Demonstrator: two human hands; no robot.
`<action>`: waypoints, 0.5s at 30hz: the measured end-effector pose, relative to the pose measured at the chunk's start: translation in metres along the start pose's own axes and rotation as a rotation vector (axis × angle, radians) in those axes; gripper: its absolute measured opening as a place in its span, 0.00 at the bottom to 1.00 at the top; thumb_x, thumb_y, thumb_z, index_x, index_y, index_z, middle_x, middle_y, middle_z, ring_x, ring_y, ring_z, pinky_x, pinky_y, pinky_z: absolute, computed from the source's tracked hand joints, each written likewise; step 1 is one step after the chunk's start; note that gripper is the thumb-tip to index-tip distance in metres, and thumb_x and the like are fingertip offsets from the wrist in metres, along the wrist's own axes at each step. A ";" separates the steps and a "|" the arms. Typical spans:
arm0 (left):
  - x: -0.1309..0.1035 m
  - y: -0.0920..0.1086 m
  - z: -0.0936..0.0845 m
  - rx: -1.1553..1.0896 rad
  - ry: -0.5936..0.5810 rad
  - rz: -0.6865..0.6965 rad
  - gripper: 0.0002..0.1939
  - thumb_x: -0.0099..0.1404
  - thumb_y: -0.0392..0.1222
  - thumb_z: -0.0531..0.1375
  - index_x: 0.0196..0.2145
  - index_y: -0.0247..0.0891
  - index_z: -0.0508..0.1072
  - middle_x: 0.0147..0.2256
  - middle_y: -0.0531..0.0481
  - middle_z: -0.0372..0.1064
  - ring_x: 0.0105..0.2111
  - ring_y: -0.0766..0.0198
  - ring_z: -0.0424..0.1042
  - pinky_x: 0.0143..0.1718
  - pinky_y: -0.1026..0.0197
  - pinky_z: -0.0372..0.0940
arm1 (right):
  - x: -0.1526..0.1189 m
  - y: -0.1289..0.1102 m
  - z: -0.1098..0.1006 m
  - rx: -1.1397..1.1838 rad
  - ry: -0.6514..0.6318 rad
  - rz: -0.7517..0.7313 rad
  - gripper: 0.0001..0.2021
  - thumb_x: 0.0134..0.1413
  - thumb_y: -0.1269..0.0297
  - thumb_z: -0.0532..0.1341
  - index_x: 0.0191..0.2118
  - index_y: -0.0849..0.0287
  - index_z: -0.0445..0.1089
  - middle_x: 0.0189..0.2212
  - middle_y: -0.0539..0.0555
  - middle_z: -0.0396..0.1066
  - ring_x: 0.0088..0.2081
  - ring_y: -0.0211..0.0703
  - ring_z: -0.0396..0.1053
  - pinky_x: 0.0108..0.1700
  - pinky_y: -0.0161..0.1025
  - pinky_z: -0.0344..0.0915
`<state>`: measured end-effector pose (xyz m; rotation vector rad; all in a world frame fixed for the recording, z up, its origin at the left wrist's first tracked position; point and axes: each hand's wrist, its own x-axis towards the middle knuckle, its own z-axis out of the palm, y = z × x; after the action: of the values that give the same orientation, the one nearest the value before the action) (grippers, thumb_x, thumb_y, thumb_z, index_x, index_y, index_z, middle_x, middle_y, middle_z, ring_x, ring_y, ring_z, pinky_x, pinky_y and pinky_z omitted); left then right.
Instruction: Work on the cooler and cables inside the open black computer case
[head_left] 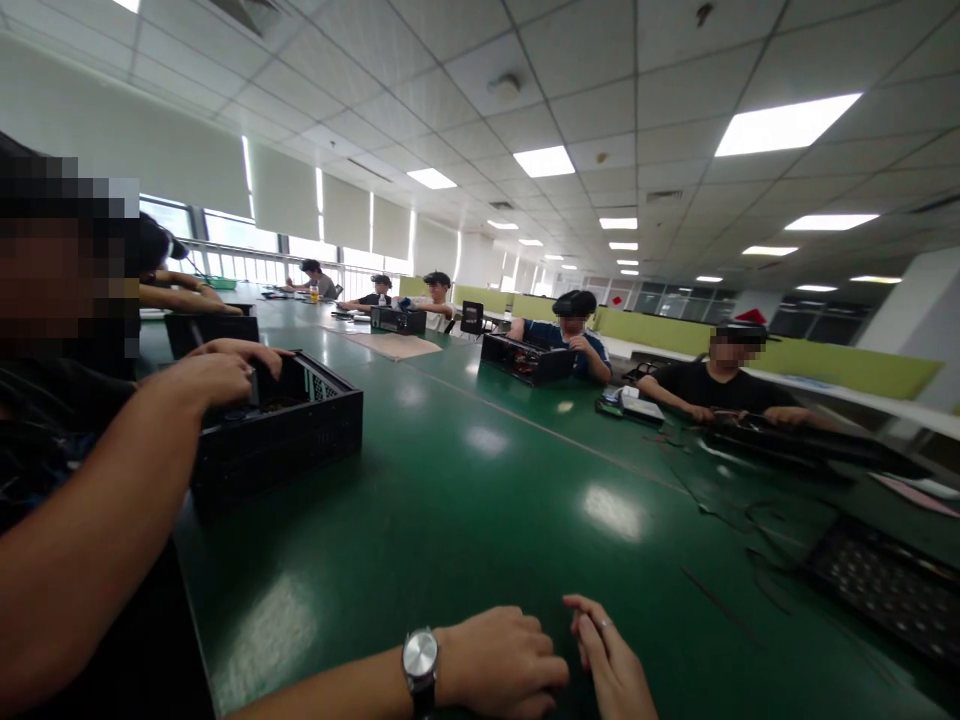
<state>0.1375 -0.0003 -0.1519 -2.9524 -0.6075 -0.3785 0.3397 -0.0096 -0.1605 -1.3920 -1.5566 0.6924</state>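
Low in the head view, my left hand [504, 662] rests above the green table [465, 520] with its fingers curled in. Nothing shows between those fingers, though the palm is turned away. A wristwatch [420, 655] with a silver dial and dark strap sits on my left wrist. Just to the right, apart from it, is my right hand [613, 660], fingers stretched out and holding nothing. One finger of it wears a ring [604, 622]. Bare tabletop lies around both hands.
A co-worker's arm [112, 500] at left reaches into an open black computer case [285, 445]. Across the table, people handle another case [525, 360] and a dark flat panel [795, 440]. A black keyboard [885, 580] and thin cables [705, 510] lie at right.
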 end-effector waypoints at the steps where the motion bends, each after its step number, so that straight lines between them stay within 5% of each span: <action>1: 0.000 0.000 0.000 0.006 0.005 -0.001 0.11 0.70 0.53 0.57 0.41 0.43 0.68 0.35 0.51 0.75 0.35 0.58 0.74 0.29 0.57 0.60 | 0.000 0.001 0.000 -0.010 -0.002 -0.011 0.28 0.52 0.36 0.54 0.43 0.52 0.78 0.28 0.54 0.74 0.28 0.50 0.71 0.32 0.42 0.71; 15: -0.004 0.004 -0.003 0.069 0.042 0.002 0.11 0.69 0.52 0.58 0.42 0.43 0.68 0.33 0.55 0.72 0.33 0.61 0.71 0.28 0.58 0.57 | -0.002 0.000 0.000 -0.065 -0.016 -0.092 0.26 0.58 0.40 0.53 0.45 0.55 0.78 0.28 0.53 0.73 0.30 0.46 0.72 0.35 0.36 0.71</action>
<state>0.1348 -0.0057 -0.1503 -2.8715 -0.6002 -0.4091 0.3395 -0.0114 -0.1615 -1.3558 -1.6574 0.6040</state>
